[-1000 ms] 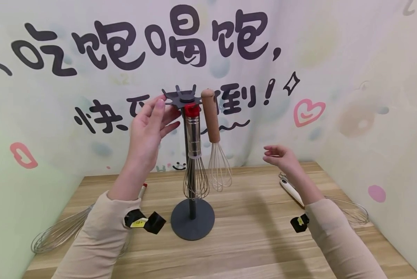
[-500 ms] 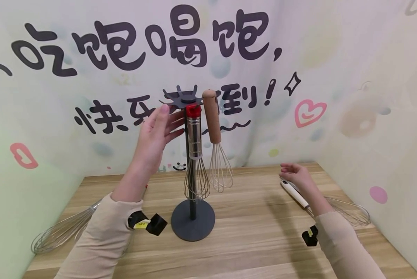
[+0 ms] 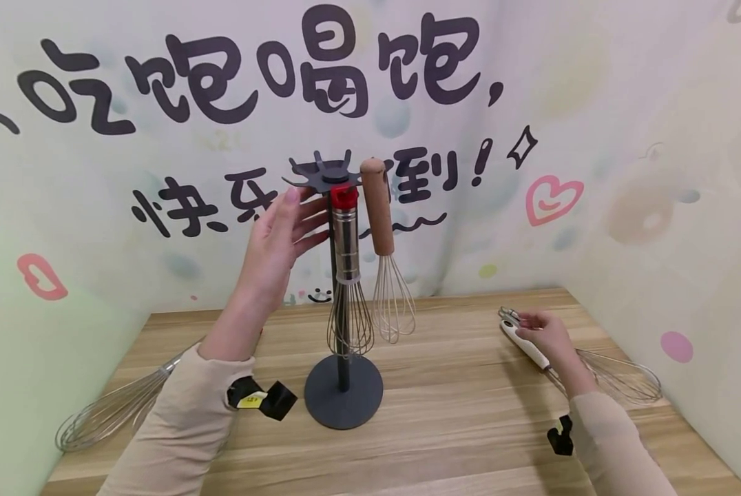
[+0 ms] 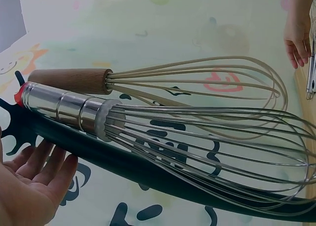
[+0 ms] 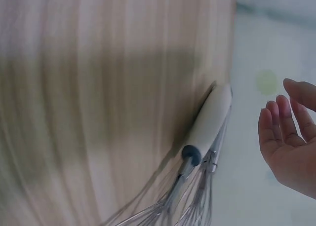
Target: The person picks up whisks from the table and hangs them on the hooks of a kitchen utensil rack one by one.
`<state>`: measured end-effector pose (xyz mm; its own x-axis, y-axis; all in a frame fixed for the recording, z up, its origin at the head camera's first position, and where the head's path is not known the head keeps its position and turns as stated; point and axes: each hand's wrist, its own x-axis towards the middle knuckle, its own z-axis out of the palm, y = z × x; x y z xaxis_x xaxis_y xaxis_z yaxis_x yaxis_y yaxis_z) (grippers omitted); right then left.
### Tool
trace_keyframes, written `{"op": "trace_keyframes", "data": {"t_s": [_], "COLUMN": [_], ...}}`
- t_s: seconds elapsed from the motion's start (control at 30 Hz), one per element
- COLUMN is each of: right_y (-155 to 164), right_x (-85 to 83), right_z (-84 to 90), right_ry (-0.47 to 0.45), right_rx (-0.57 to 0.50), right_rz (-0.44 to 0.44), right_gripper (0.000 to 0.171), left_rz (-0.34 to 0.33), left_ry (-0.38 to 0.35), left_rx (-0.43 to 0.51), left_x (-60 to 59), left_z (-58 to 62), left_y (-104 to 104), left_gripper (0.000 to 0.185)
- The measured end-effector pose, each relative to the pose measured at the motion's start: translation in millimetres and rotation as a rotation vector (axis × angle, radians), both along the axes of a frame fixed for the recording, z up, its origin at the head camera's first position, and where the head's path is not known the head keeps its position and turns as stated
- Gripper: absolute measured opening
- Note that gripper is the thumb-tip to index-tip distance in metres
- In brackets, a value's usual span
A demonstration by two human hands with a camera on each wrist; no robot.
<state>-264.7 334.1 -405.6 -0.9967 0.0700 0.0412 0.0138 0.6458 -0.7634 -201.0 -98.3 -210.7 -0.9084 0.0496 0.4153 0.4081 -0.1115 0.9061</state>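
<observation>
A dark stand (image 3: 343,406) with a hooked top bears two hanging whisks: one with a metal handle and red tip (image 3: 347,241), and one with a wooden handle (image 3: 379,213). My left hand (image 3: 271,248) is just below the hooks, its extended fingers (image 4: 61,174) against the pole. On the table at right lies a whisk with a white handle (image 3: 525,346), beside another wire whisk (image 3: 624,377). Over their handle ends hovers my right hand (image 3: 550,337), fingers loosely bent, holding nothing; the right wrist view shows it apart from the white handle (image 5: 212,117).
Another wire whisk (image 3: 113,406) lies at the table's left, partly hidden by my left sleeve (image 3: 178,406). Behind the wooden table (image 3: 432,427) is a printed wall (image 3: 457,227), close to its back edge.
My right hand has moved right and down to the whisks lying on the right. My left hand has shifted slightly right, in against the pole. The hanging whisks stay on the stand.
</observation>
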Motion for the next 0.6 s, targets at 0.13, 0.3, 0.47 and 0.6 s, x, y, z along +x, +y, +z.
{"op": "trace_keyframes", "data": {"t_s": [0.13, 0.3, 0.47, 0.6], "right_y": [8, 18, 24, 27], "right_x": [0.8, 1.3, 2.3, 1.8], "right_z": [-9.0, -19.9, -27.6, -31.9], "right_ry": [-0.004, -0.025, -0.025, -0.033], "right_rx": [0.026, 0.038, 0.065, 0.093], "right_rz": [-0.004, -0.030, -0.043, -0.050], "right_gripper": [0.044, 0.045, 0.045, 0.045], "left_rz": [0.003, -0.006, -0.016, -0.026], "left_ry": [0.005, 0.016, 0.034, 0.041], "left_rx": [0.000, 0.021, 0.039, 0.055], "left_x": [-1.4, -2.4, -3.1, -2.0], "left_z": [-0.8, -1.3, -0.7, -1.4], "left_y": [1, 0, -2, -3], "left_gripper": [0.048, 0.048, 0.048, 0.048]}}
